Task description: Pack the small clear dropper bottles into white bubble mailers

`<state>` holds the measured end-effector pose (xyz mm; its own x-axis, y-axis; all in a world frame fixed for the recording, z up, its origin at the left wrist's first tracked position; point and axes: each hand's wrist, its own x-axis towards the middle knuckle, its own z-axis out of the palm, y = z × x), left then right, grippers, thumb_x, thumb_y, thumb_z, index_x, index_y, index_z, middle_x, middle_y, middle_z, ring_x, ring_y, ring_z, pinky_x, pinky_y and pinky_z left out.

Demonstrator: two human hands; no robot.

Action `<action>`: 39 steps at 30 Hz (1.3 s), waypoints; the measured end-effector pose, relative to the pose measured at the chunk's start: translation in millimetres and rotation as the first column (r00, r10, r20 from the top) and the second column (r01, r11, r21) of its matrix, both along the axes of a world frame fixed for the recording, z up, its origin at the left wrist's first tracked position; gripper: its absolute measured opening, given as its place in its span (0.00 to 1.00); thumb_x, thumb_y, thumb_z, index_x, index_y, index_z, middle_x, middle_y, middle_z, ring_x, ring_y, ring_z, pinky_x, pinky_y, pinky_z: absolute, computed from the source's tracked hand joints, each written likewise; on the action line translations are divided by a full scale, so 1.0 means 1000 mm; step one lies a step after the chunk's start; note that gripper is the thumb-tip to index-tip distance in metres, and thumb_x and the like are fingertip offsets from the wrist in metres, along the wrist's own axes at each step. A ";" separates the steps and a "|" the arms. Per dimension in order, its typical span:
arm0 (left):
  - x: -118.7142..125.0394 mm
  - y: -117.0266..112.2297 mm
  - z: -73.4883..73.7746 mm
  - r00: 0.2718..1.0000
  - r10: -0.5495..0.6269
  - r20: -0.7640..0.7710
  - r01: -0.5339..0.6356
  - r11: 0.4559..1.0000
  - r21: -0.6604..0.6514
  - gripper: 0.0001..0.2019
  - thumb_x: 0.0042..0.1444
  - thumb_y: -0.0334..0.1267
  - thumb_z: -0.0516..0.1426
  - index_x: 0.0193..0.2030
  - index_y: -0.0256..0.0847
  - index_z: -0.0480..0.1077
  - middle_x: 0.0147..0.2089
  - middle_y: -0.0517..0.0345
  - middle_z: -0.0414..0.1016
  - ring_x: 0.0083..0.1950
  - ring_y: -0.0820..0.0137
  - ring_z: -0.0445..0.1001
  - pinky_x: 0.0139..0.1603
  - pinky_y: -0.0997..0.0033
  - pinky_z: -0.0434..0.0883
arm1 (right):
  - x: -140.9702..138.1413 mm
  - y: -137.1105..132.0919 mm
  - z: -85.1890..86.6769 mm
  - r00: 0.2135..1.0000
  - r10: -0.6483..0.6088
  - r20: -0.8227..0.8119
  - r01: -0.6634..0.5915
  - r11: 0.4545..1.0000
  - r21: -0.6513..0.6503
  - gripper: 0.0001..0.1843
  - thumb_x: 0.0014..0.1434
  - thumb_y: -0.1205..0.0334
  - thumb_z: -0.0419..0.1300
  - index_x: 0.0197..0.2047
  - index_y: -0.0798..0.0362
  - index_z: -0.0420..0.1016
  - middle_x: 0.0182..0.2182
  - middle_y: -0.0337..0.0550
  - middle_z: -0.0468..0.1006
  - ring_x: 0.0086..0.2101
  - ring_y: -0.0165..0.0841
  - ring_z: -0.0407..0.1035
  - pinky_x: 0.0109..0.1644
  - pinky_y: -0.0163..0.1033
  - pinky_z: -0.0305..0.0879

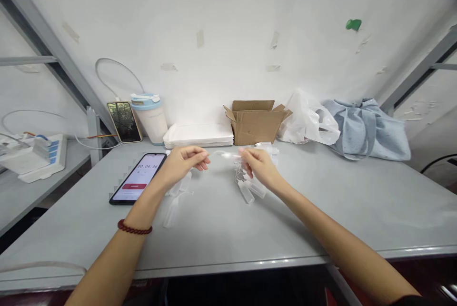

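Observation:
My left hand [187, 165], with a dark red bracelet on its wrist, pinches one end of a thin white wire [217, 152] above the table. The other end is between the fingertips of my right hand [260, 167], where a small bright glowing spot [227, 155] shows beside them. Below and behind my right hand lies a pile of small translucent white plastic pieces [246, 192] with thin wires. More pieces of the same kind [171, 213] lie under and near my left hand, partly hidden by it.
A phone with a running timer [137, 177] lies left of my left hand. Along the wall stand a second phone [124, 123], a blue-lidded cup [150, 120], a stack of white sheets or packets [200, 134], an open cardboard box [255, 127], a plastic bag [307, 118] and a blue cloth bag [371, 130].

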<state>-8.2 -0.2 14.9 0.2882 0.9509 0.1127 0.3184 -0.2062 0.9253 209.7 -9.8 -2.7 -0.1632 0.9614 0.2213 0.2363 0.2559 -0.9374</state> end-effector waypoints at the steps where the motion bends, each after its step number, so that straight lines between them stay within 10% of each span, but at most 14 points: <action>1: -0.007 0.004 0.000 0.996 0.084 -0.004 -0.084 0.996 0.017 0.13 0.51 0.46 0.56 0.32 0.36 0.72 0.33 0.52 0.77 0.32 0.68 0.74 0.36 0.69 0.72 | 0.006 0.005 0.002 0.996 -0.085 0.025 0.083 0.995 0.060 0.24 0.59 0.47 0.49 0.18 0.52 0.57 0.14 0.33 0.60 0.16 0.24 0.54 0.22 0.33 0.52; 4: -0.028 0.018 -0.007 0.921 0.358 -0.155 -0.335 0.929 0.156 0.12 0.50 0.43 0.54 0.33 0.37 0.72 0.31 0.52 0.77 0.34 0.65 0.75 0.38 0.66 0.71 | 0.030 0.021 0.003 0.930 -0.349 0.114 0.301 0.903 0.308 0.17 0.59 0.51 0.51 0.26 0.53 0.68 0.20 0.38 0.69 0.21 0.28 0.61 0.28 0.34 0.56; 7: -0.045 0.031 -0.018 0.733 0.525 -0.433 -0.350 0.836 0.423 0.10 0.50 0.39 0.52 0.31 0.38 0.73 0.34 0.50 0.78 0.39 0.59 0.74 0.44 0.62 0.68 | 0.052 0.037 -0.002 0.814 -0.527 0.244 0.378 0.800 0.465 0.13 0.58 0.55 0.52 0.33 0.55 0.71 0.27 0.43 0.75 0.27 0.32 0.65 0.33 0.37 0.58; 13: -0.050 0.041 -0.034 0.664 0.409 -0.626 -0.157 0.895 0.418 0.15 0.51 0.38 0.49 0.40 0.37 0.73 0.45 0.47 0.77 0.43 0.60 0.73 0.47 0.64 0.67 | 0.077 0.060 -0.021 0.645 -0.594 0.480 0.366 0.792 0.488 0.10 0.54 0.61 0.54 0.34 0.56 0.74 0.29 0.47 0.76 0.30 0.37 0.66 0.34 0.40 0.58; 24: -0.053 0.059 -0.056 0.632 0.357 -0.688 0.010 0.884 0.468 0.20 0.51 0.29 0.43 0.44 0.36 0.73 0.51 0.47 0.73 0.54 0.62 0.69 0.58 0.63 0.61 | 0.066 0.052 -0.019 0.633 -0.660 0.405 0.283 0.684 0.672 0.13 0.58 0.62 0.50 0.29 0.55 0.73 0.30 0.49 0.74 0.35 0.39 0.65 0.40 0.43 0.59; 32: -0.052 0.069 -0.056 0.610 0.345 -0.713 -0.019 0.906 0.422 0.22 0.50 0.27 0.43 0.46 0.34 0.72 0.49 0.47 0.75 0.52 0.61 0.70 0.55 0.63 0.64 | 0.034 0.031 -0.020 0.716 -0.521 0.465 0.074 0.718 0.692 0.11 0.60 0.63 0.50 0.31 0.54 0.70 0.32 0.49 0.75 0.35 0.38 0.64 0.40 0.43 0.58; 39: -0.051 0.065 -0.055 0.600 0.346 -0.721 -0.059 0.918 0.392 0.20 0.51 0.26 0.44 0.45 0.33 0.73 0.48 0.45 0.75 0.52 0.61 0.70 0.54 0.65 0.64 | -0.011 -0.010 -0.025 0.758 -0.090 0.646 -0.330 0.802 0.498 0.09 0.61 0.64 0.49 0.40 0.55 0.69 0.36 0.51 0.74 0.38 0.38 0.65 0.42 0.43 0.58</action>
<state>-59.4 64.7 -39.8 0.2069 0.9512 0.2291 0.9414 -0.2572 0.2180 198.5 -20.2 -28.2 -0.5657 0.6546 0.5015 0.6221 0.7380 -0.2614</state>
